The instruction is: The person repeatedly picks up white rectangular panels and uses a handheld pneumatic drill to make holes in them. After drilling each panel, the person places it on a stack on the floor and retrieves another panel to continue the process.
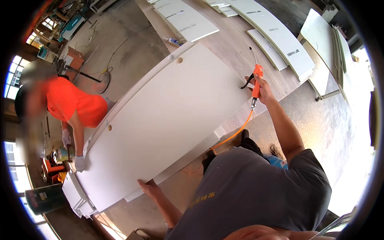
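A long white panel [160,120] lies slantwise in front of me, with two round holes along its far edge. My right hand [262,90] is wrapped round an orange air blow gun [257,73] above the panel's right end; its thin nozzle points away from me. From its base an orange hose [238,134] runs down past the near edge. My left hand [151,189] grips the panel's near edge, partly hidden from view. Beneath this panel, another white board [192,155] shows along the near side.
Across the panel at left, a person in an orange shirt [76,100] leans in, a gloved hand [79,163] at its end. White boards [272,30] lie on the wooden table [230,38] beyond, near a tube [173,41]. A green bin [45,199] stands at lower left.
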Action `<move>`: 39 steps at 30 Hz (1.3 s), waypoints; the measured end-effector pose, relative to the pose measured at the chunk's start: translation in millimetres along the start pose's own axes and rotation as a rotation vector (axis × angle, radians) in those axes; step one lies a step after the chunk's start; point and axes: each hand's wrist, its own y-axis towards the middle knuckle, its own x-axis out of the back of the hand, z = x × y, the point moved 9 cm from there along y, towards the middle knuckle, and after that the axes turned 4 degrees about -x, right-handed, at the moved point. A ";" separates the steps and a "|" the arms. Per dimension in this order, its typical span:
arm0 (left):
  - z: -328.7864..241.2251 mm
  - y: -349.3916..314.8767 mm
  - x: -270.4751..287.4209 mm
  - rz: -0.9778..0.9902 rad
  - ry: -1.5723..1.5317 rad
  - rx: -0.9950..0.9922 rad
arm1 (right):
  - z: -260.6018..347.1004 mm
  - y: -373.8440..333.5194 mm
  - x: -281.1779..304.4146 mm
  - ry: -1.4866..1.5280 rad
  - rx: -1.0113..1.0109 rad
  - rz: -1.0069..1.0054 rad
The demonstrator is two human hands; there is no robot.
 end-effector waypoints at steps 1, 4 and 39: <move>28.9 -22.3 -28.3 0.100 -0.005 0.064 | -8.1 10.5 35.0 0.095 -0.001 0.057; 114.7 -124.2 -121.2 0.316 0.120 0.355 | 0.5 -11.4 117.1 0.224 -0.107 -0.102; 700.9 -549.5 -712.3 1.288 1.031 0.406 | 87.5 122.5 587.5 -0.034 0.160 -0.555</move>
